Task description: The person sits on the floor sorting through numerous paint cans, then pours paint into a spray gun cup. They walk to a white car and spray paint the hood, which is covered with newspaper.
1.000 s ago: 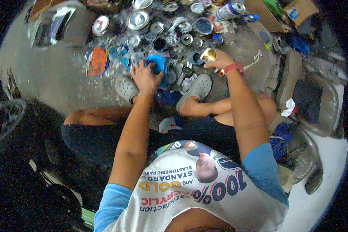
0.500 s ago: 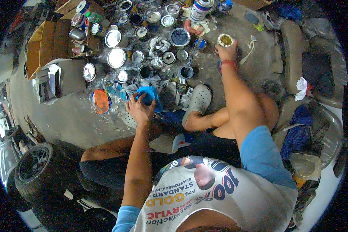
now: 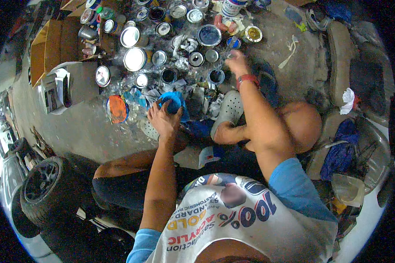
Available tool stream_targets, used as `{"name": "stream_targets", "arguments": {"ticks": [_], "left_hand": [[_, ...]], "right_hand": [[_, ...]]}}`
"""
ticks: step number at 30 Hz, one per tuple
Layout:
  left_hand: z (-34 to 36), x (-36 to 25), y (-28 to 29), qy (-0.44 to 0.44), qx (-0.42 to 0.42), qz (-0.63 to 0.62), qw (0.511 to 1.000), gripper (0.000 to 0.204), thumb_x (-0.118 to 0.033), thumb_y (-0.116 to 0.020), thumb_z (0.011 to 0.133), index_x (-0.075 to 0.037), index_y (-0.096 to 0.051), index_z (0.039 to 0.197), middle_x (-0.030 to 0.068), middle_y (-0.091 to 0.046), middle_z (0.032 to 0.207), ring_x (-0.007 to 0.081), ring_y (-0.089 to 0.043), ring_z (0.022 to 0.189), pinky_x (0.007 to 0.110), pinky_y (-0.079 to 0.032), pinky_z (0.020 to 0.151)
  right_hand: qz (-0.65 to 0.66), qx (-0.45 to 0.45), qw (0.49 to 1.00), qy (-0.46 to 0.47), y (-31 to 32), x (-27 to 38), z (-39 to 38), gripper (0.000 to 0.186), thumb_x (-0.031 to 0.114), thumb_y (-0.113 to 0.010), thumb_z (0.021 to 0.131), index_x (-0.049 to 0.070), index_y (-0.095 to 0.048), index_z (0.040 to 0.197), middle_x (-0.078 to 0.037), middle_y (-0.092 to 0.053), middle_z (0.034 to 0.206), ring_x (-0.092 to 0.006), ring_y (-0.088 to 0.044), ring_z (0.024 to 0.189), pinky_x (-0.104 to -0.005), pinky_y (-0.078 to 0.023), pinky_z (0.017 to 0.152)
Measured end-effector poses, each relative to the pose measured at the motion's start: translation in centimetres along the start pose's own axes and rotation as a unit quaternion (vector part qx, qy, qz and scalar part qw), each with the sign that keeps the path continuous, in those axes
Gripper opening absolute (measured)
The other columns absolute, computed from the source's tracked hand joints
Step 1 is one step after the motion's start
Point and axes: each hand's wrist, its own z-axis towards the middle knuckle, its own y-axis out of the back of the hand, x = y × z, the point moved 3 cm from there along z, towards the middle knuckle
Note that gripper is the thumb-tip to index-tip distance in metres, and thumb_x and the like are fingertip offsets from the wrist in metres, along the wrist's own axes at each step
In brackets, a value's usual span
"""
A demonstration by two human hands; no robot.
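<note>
Rim of the bright blue, round, open-topped cup [image 3: 175, 101] is gripped by the bare left hand [image 3: 164, 119], its fingers spread and bent over the near left side. The cup is placed low on the littered floor, just left of a grey perforated rubber clog [image 3: 231, 109]. Bent fingers are shown by the right hand [image 3: 238, 63], which is held just beside the upper right of a small grey-blue cup with dark contents [image 3: 216, 77]; whether anything is pinched cannot be told. A red band [image 3: 247, 79] is worn on that wrist.

Beyond the right hand, the way is narrowed by a small round blue-topped can [image 3: 233, 42] and a white-rimmed can with gold-coloured contents [image 3: 253, 33], set close to each other. Farther left, the space is crowded by a wide metal can with dark blue-grey contents [image 3: 209, 35] and crumpled white paper [image 3: 184, 44].

More open room is left to the right, where bare grey concrete floor [image 3: 307, 74] is crossed only by a thin pale strip [image 3: 289, 51] and is bounded by a raised grey edge [image 3: 339, 57]. On the left, bare concrete is also seen past a flat orange disc with a blue rim [image 3: 118, 108], and is bordered higher up by an open brown cardboard box [image 3: 52, 50].
</note>
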Motion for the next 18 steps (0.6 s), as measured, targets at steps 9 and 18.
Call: {"name": "stream_targets", "arguments": {"ticks": [9,18], "left_hand": [[-0.5,0.6,0.3,-0.009,-0.010,-0.043,0.999,0.049,-0.038,-0.083,0.064,-0.012,-0.075,0.104,0.0132,-0.062,0.120,0.0352,-0.057,0.111,0.050,-0.035,0.106],[-1.9,2.1,-0.1,-0.023,0.000,-0.039,0.999,0.053,-0.048,-0.079,0.070,-0.012,-0.074,0.109,0.0133,-0.059,0.127,0.0382,-0.054,0.115,0.051,-0.035,0.105]], "right_hand": [[-0.242,0.007,0.943,0.229,-0.7,1.8,-8.5,0.032,0.036,-0.066,0.093,0.005,-0.072,0.096,-0.023,-0.070,0.101,-0.0422,-0.065,0.093,-0.0514,-0.051,0.080],[-0.430,0.020,0.885,0.179,-1.7,3.0,-11.0,0.037,0.037,-0.052,0.100,0.009,-0.075,0.096,-0.016,-0.072,0.101,-0.0365,-0.067,0.096,-0.0469,-0.051,0.091]]}}
